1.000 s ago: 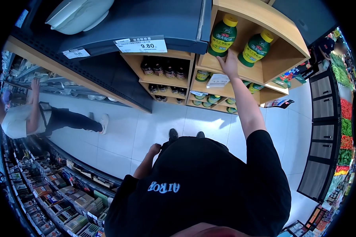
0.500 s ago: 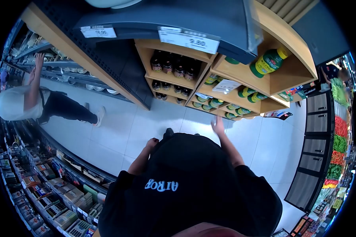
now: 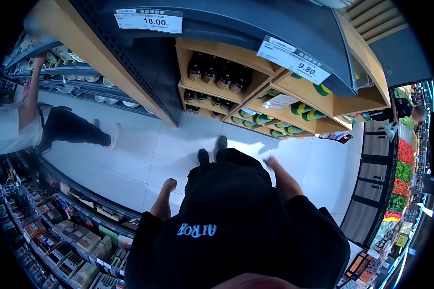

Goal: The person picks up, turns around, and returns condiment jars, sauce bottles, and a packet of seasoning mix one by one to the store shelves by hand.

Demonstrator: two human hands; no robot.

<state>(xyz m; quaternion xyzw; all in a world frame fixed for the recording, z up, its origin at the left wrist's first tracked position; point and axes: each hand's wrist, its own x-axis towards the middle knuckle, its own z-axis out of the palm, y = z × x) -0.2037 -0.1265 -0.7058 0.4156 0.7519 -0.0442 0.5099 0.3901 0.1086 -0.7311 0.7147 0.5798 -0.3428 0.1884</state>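
My left hand (image 3: 170, 184) hangs over the floor on the left of my body, its fingers curled in and nothing showing in it. To the right, my right hand (image 3: 271, 163) is over the pale tiles below the wooden shelves. Motion smears its fingers, and no held thing is visible. Neither hand touches a shelf. The nearest goods to my right hand are green bottles with yellow parts (image 3: 301, 108) in the wooden shelf unit (image 3: 255, 79). Dark bottles with labels (image 3: 210, 74) stand in its left compartments.
A dark shelf edge with price tags (image 3: 149, 21) juts in at the top. A person in a light shirt (image 3: 19, 123) reaches toward the dish shelves at left. Packaged goods (image 3: 77, 241) line the lower left. Cabinets (image 3: 371, 176), a vegetable display (image 3: 405, 171) and another person (image 3: 402, 108) are at right.
The view has turned and moved forward; the price tags look larger. My left hand has swung outward. My right hand, earlier with fingers apart, has drawn back. Both my shoes now show.
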